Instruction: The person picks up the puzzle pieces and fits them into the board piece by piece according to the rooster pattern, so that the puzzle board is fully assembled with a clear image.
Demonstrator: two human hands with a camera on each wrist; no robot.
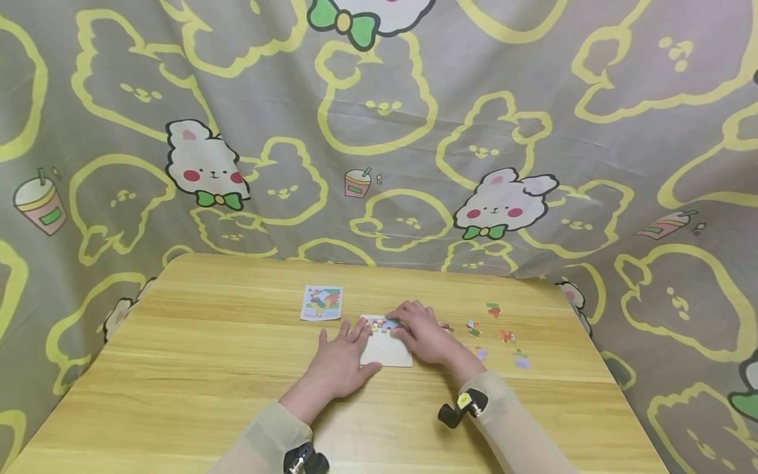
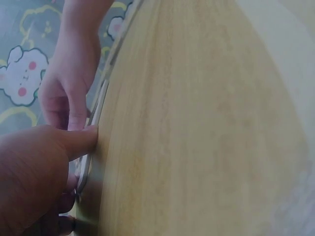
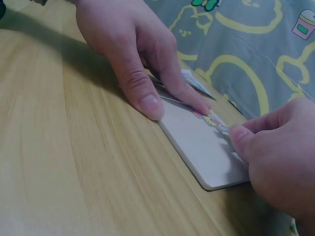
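The head view looks forward and down from well above, taking in the desk (image 1: 177, 355) and the patterned curtain (image 1: 266, 85) beyond. The left wrist view is close, strongly tilted, and meets the white board (image 1: 386, 352) nearly edge-on. The right wrist view, also close and low, faces slantwise across the white board toward the left hand (image 3: 133, 54). All three share the white board, left hand and right hand (image 1: 423, 332).

The person wears pale beige sleeves (image 1: 521, 424); each wrist has a black camera (image 1: 451, 416), the right with yellow label (image 1: 464, 401).
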